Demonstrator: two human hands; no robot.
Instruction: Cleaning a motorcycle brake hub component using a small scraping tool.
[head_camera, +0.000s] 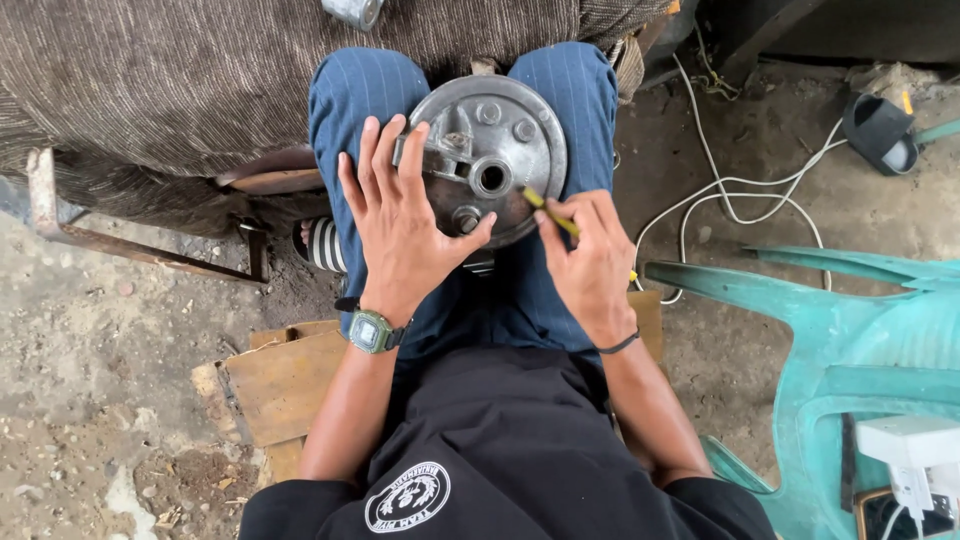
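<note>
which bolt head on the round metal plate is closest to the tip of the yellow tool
The lower bolt head, near the left hand's thumb; the two others sit along the plate's top edge.

black shirt, blue trousers, green wristwatch (371, 331)

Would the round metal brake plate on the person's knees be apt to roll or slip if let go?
The brake plate looks like thick cast metal, so probably heavy and stiff. Lying flat, it seems unlikely to roll, but it might slide off were the left hand lifted.
</note>
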